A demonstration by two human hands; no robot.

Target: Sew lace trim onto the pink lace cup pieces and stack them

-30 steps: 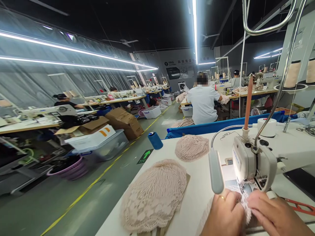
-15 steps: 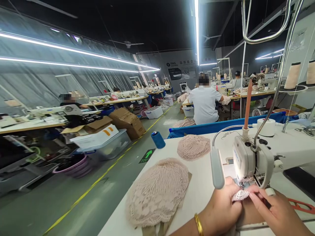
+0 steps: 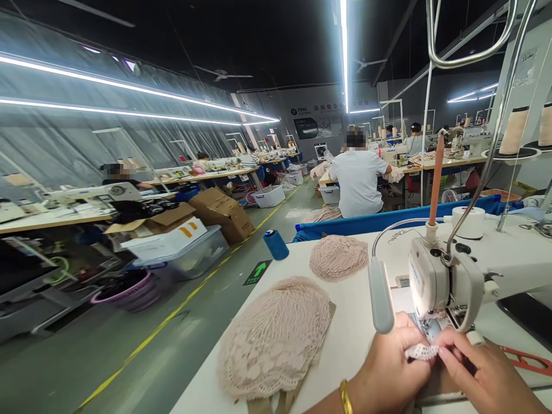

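A small piece of pale lace trim is pinched between my two hands, just in front of the needle area of a white sewing machine. My left hand, a gold bangle at its wrist, grips the lace between thumb and fingers. At the lace's right end, my right hand pinches the edge with thumb and forefinger. Beige fabric lies partly hidden under the hands. Two stacks of beige lace pieces rest left of the machine: a large lace stack nearer me and a smaller lace stack behind it.
Right of my hands lie an orange-handled tool and a black phone-like slab. A grey lamp hangs left of the machine head. A blue thread cone stands at the table's left edge. A person in white sits ahead.
Both hands have drawn slightly toward me and down with the lace, leaving more of the presser foot area showing. The stacks have stayed in place.
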